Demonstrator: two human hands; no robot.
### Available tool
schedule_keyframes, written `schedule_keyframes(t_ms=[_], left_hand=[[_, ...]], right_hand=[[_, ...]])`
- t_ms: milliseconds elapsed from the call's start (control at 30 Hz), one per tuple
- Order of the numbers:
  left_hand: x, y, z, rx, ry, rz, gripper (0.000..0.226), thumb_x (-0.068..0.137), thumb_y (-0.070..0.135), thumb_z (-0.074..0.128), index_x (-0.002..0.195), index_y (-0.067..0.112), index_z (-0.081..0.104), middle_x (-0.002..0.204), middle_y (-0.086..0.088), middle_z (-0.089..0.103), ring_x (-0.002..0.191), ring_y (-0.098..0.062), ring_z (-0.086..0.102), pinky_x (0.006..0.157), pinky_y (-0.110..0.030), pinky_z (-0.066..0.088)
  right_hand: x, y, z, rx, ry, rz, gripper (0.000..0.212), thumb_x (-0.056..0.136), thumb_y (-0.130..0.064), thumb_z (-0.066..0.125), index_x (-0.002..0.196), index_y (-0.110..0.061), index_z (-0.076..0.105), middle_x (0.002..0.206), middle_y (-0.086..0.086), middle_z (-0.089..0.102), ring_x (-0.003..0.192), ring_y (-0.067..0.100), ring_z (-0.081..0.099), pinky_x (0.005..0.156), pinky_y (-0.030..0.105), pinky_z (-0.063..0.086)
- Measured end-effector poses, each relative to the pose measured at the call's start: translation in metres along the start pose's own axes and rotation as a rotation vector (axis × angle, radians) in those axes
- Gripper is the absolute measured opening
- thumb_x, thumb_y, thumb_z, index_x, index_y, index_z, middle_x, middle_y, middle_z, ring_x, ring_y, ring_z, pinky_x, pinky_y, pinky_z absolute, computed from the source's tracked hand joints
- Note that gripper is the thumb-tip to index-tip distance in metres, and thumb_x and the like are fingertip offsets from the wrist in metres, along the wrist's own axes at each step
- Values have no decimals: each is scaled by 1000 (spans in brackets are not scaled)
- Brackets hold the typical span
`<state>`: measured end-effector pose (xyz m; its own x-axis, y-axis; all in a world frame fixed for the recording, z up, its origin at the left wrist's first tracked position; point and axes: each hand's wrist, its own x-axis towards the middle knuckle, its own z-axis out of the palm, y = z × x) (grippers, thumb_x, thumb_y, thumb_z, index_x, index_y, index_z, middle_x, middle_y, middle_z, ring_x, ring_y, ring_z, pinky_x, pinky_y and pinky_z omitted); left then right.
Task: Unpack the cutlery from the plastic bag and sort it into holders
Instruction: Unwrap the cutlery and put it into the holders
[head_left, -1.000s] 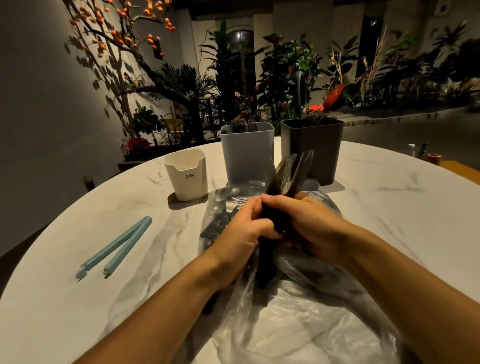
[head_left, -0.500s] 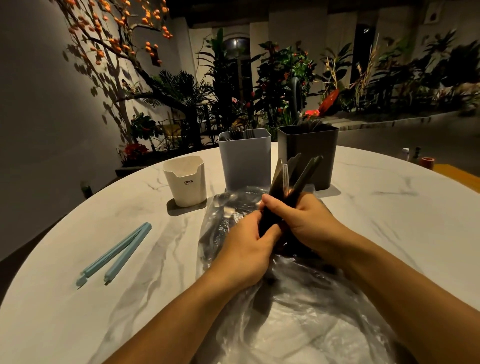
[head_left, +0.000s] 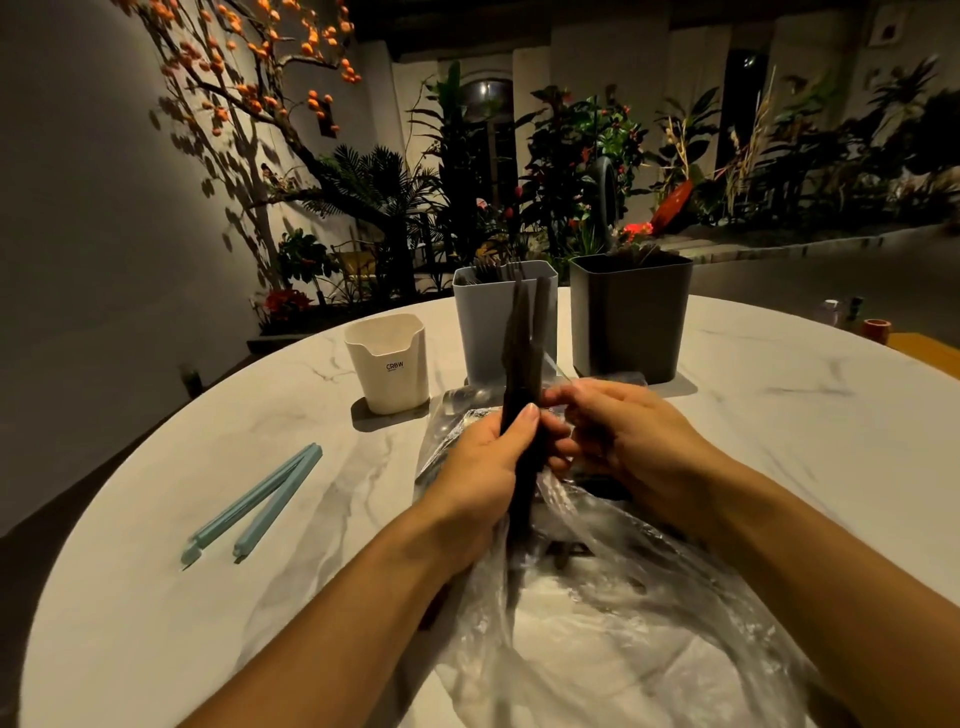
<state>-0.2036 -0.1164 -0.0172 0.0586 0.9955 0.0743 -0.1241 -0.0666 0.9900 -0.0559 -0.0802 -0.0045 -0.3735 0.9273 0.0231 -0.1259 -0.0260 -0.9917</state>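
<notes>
Left hand (head_left: 485, 457): fingers curled round upright dark cutlery bundle (head_left: 522, 364).
Right hand (head_left: 628, 441): fingers loosely curled, pinching plastic bag (head_left: 597, 623) film beside bundle.

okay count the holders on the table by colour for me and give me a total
White holder: 1
Light grey holder: 1
Dark grey holder: 1
Total: 3
</notes>
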Motion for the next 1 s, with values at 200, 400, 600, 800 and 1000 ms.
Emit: schedule_keyframes(t_ms=[200,400,600,800,1000], left_hand=[[0,8,-8,-107,-31,-60,34,107,25,41,117,3,65,104,-17,75,91,-25,75,74,-29,60],[1,7,-9,-66,7,-79,31,106,24,44,115,3,66,95,-11,76,80,-17,73,71,-25,58],[0,8,-7,-165,59,-73,30,107,20,42,110,-1,62,78,-8,69,65,-13,64,67,-23,57],[-3,9,-9,-105,67,-28,27,107,22,41,103,7,63,88,-8,75,86,-23,71,82,-32,58],[-1,36,-19,-204,69,106,29,107,23,39,113,6,61,113,-9,75,104,-20,72,89,-33,57]], right_hand=[[1,1,-2,-88,37,-107,19,95,-18,59,111,-11,66,98,15,71,85,28,73,70,39,61],[2,2,-6,-235,129,-177,13,88,-19,68,100,-17,68,91,3,74,86,21,73,73,41,62],[-2,-3,-3,-182,129,-209,14,92,-21,64,98,-16,76,73,-7,71,64,6,64,54,14,47],[-5,-14,-4,43,170,-106,30,94,-37,56,83,-14,72,70,1,57,66,12,52,66,26,47],[-8,-8,3,-40,-95,-47,33,90,-36,54,91,-6,68,81,7,70,68,14,65,61,23,52]])
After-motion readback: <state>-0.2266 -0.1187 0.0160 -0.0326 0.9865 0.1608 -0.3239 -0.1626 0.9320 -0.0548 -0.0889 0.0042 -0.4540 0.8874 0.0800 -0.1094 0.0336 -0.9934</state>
